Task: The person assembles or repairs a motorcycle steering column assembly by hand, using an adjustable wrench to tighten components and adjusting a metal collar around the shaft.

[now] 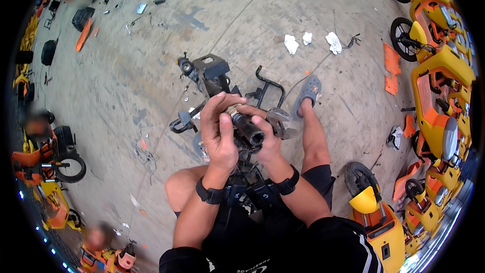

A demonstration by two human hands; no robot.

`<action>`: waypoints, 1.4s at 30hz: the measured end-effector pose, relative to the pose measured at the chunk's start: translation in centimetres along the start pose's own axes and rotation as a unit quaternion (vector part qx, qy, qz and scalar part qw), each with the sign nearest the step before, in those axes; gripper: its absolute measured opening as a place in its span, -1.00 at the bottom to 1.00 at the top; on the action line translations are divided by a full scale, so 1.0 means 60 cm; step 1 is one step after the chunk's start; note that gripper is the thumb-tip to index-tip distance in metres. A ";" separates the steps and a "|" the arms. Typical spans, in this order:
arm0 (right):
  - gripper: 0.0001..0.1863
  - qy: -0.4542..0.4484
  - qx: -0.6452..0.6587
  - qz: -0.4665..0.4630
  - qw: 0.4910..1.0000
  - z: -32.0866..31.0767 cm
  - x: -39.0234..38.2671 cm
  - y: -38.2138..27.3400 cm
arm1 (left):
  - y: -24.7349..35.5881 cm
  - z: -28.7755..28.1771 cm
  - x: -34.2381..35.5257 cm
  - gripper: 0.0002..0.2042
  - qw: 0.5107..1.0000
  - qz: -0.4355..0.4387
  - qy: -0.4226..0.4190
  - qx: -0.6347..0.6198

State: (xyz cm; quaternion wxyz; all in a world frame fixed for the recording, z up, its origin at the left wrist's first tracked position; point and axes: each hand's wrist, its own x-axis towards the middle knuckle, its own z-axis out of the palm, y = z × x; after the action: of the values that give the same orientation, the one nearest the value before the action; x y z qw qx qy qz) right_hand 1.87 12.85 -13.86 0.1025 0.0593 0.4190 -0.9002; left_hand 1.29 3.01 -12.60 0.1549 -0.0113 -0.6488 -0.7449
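- While seated on the concrete floor (151, 60), the person grips a black handlebar assembly (222, 83) raised over the lap, both hands meeting at its near end.
- left hand (218, 134) — fingers wrapped and clenched around the metal stem just behind the black grip tube (248, 129); thumb lies along the side, fingertips reach over the top.
- right hand (267, 139) — cupped under and around the grip tube, fingers closed on it from the right; index finger stretches across toward the left hand's fingertips, touching or nearly so, cannot tell which.
- Grip tube points toward the camera, open end visible, held between the two hands; a brass-coloured ring sits at its far end.
- Black wristbands on both wrists; black shorts, bare knees.
- Assembly's far part — a bracket, a small round headlamp (185, 65) and a curved black bar (270, 87) — sticks out beyond the hands, above the floor.
- Right foot in a grey clog (308, 92), stretched out just right of the assembly.
- White rags (310, 40) lie on the floor well beyond.
- Yellow scooters (434, 71) line the right edge; one small yellow scooter (374, 212) stands just beside the right thigh.
- Orange plastic panels (390, 68) lie near the scooters.
- Other people sit along the left edge, well apart, with orange and yellow scooter parts.
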 end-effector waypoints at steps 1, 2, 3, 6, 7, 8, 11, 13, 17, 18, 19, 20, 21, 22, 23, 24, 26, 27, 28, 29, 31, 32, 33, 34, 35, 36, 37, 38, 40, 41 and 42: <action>-0.64 0.004 0.000 -0.010 1.000 0.002 0.002 -0.008 | 0.000 0.002 0.001 -0.66 1.000 0.001 -0.007 -0.002; -0.64 0.003 -0.047 0.001 0.999 0.006 0.004 -0.020 | 0.001 0.006 0.003 -0.66 1.000 -0.010 -0.004 0.007; -0.65 0.013 -0.100 0.008 0.995 0.002 0.002 -0.036 | 0.000 0.010 0.002 -0.66 1.000 -0.014 -0.002 0.025; -0.67 0.106 -0.216 0.039 0.970 -0.010 -0.011 -0.045 | -0.007 0.002 0.006 -0.66 0.998 -0.014 0.008 0.066; -0.67 0.136 -0.134 0.075 0.979 -0.028 -0.018 -0.044 | -0.011 0.004 0.008 -0.65 0.999 -0.024 0.014 0.046; -0.67 0.158 -0.048 0.104 0.981 -0.044 -0.026 -0.048 | -0.014 0.003 0.010 -0.64 0.999 -0.032 0.020 0.027; -0.69 0.199 0.151 0.162 0.955 -0.093 -0.077 -0.091 | -0.011 -0.002 0.012 -0.63 0.999 -0.028 0.029 0.000; -0.77 0.223 0.222 0.146 0.938 -0.153 -0.135 -0.109 | -0.013 0.007 0.014 -0.64 0.999 -0.034 0.021 -0.010; -0.73 0.331 0.326 0.071 0.883 -0.220 -0.246 -0.149 | -0.008 0.010 0.016 -0.63 0.995 -0.023 0.033 0.095; -0.74 0.355 0.337 0.061 0.870 -0.245 -0.266 -0.142 | -0.004 0.018 0.012 -0.63 0.996 -0.059 0.063 0.023; -0.75 0.377 0.349 0.053 0.856 -0.271 -0.275 -0.130 | -0.010 0.010 0.018 -0.62 0.996 -0.043 0.078 0.008; -0.76 0.365 0.360 0.039 0.858 -0.289 -0.282 -0.122 | -0.015 -0.007 0.028 -0.61 0.994 -0.023 0.085 0.061; -0.76 0.368 0.381 0.019 0.848 -0.317 -0.305 -0.107 | -0.018 0.003 0.022 -0.62 0.993 -0.026 0.105 0.056; -0.76 0.369 0.413 0.014 0.833 -0.326 -0.311 -0.103 | -0.043 -0.020 0.034 -0.64 0.988 -0.011 0.092 0.121; -0.77 0.395 0.400 0.008 0.827 -0.331 -0.315 -0.091 | -0.067 -0.036 0.045 -0.61 0.990 0.000 0.080 0.118; -0.78 0.382 0.383 0.011 0.841 -0.317 -0.310 -0.090 | -0.075 -0.045 0.056 -0.59 0.989 0.019 0.081 0.119; -0.80 0.354 0.379 -0.010 0.855 -0.311 -0.318 -0.076 | -0.048 -0.019 0.046 -0.60 0.989 0.028 0.073 0.127; -0.81 0.373 0.388 -0.029 0.842 -0.316 -0.319 -0.063 | -0.037 -0.013 0.036 -0.61 0.986 0.039 0.082 0.139; -0.81 0.386 0.397 -0.046 0.832 -0.318 -0.310 -0.059 | -0.028 -0.009 0.034 -0.61 0.987 0.038 0.075 0.139; -0.82 0.386 0.414 -0.051 0.823 -0.322 -0.307 -0.054 | -0.022 -0.006 0.032 -0.65 0.990 -0.002 0.083 0.111; -0.82 0.398 0.414 -0.050 0.817 -0.333 -0.301 -0.052 | -0.028 -0.008 0.032 -0.70 0.984 -0.029 0.113 0.134; -0.82 0.410 0.414 -0.049 0.811 -0.339 -0.302 -0.051 | -0.034 -0.007 0.030 -0.70 0.983 -0.032 0.115 0.136; -0.82 0.413 0.409 -0.047 0.812 -0.337 -0.297 -0.054 | -0.034 -0.006 0.034 -0.70 0.987 -0.019 0.110 0.114; -0.82 0.412 0.409 -0.041 0.813 -0.336 -0.294 -0.057 | -0.036 -0.009 0.037 -0.71 0.990 -0.006 0.105 0.092; -0.81 0.417 0.402 -0.044 0.814 -0.335 -0.292 -0.059 | -0.050 -0.018 0.044 -0.71 0.989 -0.007 0.109 0.097; -0.81 0.418 0.397 -0.045 0.816 -0.328 -0.286 -0.061 | -0.071 -0.034 0.060 -0.71 0.990 0.010 0.105 0.089; -0.80 0.409 0.399 -0.047 0.819 -0.327 -0.282 -0.063 | -0.088 -0.043 0.071 -0.70 0.991 0.026 0.101 0.078; -0.80 0.406 0.399 -0.042 0.821 -0.323 -0.278 -0.062 | -0.102 -0.054 0.080 -0.70 0.992 0.043 0.097 0.067; -0.82 0.404 0.428 -0.067 0.806 -0.317 -0.282 -0.061 | -0.062 -0.022 0.054 -0.69 0.989 0.053 0.088 0.109; -0.82 0.408 0.429 -0.065 0.803 -0.318 -0.285 -0.058 | -0.033 -0.001 0.038 -0.70 0.990 0.034 0.089 0.104; -0.82 0.400 0.427 -0.072 0.808 -0.317 -0.288 -0.056 | -0.018 0.007 0.032 -0.71 0.991 0.015 0.091 0.098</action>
State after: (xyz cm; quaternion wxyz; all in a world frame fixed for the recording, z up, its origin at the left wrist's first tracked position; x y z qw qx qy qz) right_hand 18.27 31.89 -20.24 -0.1747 0.4217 -0.0009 -0.8897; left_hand -0.86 3.10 -13.13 0.2249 0.0620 -0.7019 -0.6730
